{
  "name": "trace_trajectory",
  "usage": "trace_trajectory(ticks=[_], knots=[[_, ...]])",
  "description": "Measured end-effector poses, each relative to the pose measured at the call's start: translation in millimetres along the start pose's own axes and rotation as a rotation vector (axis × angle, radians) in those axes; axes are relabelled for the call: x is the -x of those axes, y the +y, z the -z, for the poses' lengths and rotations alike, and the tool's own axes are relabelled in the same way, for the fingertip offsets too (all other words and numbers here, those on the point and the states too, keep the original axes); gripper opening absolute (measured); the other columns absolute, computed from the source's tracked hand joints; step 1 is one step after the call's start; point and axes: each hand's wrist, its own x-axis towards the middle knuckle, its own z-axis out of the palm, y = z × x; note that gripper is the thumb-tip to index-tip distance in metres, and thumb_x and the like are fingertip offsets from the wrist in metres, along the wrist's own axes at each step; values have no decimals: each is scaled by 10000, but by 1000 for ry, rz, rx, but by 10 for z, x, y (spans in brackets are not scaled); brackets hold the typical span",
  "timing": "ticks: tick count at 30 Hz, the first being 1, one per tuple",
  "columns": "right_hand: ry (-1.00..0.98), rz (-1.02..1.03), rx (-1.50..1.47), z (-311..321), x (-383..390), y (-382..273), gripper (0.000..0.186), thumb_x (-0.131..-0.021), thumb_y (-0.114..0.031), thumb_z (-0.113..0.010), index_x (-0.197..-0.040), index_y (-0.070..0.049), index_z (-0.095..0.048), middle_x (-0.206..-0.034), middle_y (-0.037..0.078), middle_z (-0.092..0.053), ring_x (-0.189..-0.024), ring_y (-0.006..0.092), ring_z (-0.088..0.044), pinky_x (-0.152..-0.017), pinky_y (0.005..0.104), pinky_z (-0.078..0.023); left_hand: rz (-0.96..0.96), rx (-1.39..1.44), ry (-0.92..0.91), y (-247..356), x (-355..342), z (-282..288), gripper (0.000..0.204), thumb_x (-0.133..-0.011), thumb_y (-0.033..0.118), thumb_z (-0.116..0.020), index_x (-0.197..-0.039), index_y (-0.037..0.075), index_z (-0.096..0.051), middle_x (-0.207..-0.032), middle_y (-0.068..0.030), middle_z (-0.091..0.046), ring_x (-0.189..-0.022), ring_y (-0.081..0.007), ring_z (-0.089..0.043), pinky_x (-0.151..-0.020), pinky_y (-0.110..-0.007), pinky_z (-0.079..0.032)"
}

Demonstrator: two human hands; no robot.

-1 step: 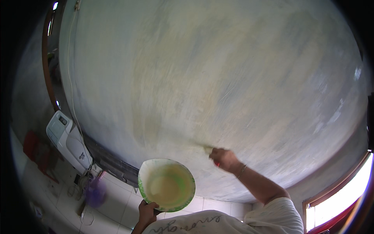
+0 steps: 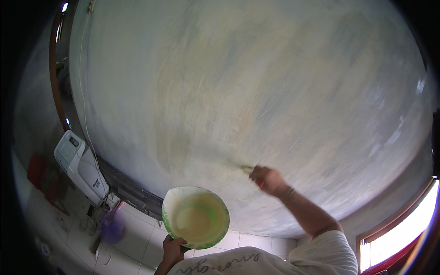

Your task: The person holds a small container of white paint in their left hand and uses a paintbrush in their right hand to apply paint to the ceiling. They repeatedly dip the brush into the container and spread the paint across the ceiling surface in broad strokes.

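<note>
My left hand [image 2: 173,249] grips the rim of a green bucket [image 2: 166,218], its thumb over the edge nearest me. Inside the bucket lies pale cream paint [image 2: 195,220], and dried white smears coat its inner wall. My right hand [image 2: 269,179] is closed round a paintbrush [image 2: 247,169], which is smeared by motion against the wall [image 2: 220,114]. A bit of red shows at the fingers. The wall bears uneven streaks of cream and grey.
A white appliance [image 2: 80,165] with a cord stands at the left. Along the wall's foot runs a dark bench-like thing [image 2: 133,195]. A purple plastic bag [image 2: 112,227] and a red chair [image 2: 42,178] are on the tiled floor. A bright window [image 2: 394,233] is at lower right.
My right hand has shifted slightly up and to the right along the wall with the paintbrush. The left hand and bucket stay in place.
</note>
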Motion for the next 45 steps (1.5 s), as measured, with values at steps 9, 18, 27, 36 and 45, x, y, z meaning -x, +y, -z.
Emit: trace_trajectory(ticks=[9,18,27,36,45], knots=[[960,248,461,2724,-1118,-422,143,-854,-10,-752,-984,-69,-753,-1004,76,-707,-875,205,-706,-728,309,-582,40,-1,9,19,-16,73,492,-758,-153,-518,-1243,-110,-451,-1150,-265,-585,-939,-448,-695,-789,-569,-657],[440,246,489,1101,-335,-129,275,-802,-66,-736,-1075,-88,-739,-1172,136,-677,-1025,254,-703,-797,350,-619,31,-7,20,21,17,6,496,-757,-161,-516,-1247,-106,-454,-1145,-273,-582,-937,-448,-696,-798,-554,-660],[-74,-82,111,629,228,-234,143,-788,4,-691,-903,-79,-714,-1025,54,-717,-882,249,-712,-749,349,-594,-4,-8,-71,11,-36,86,513,-749,-162,-524,-1254,-96,-460,-1156,-251,-590,-969,-435,-689,-795,-573,-653],[768,27,419,2606,-242,-426,192,-813,28,-766,-985,-52,-747,-1028,123,-728,-899,248,-734,-766,325,-596,66,-82,-50,111,36,47,601,-728,-151,-501,-1322,-77,-463,-1173,-222,-602,-1017,-388,-687,-846,-500,-639],[532,20,950,1393,-217,-161,252,-821,-141,-734,-1068,-97,-709,-1259,232,-613,-1254,340,-588,-1052,400,-542,40,-15,-127,117,30,59,508,-760,-133,-522,-1262,-81,-467,-1148,-240,-596,-982,-415,-688,-809,-566,-653]])
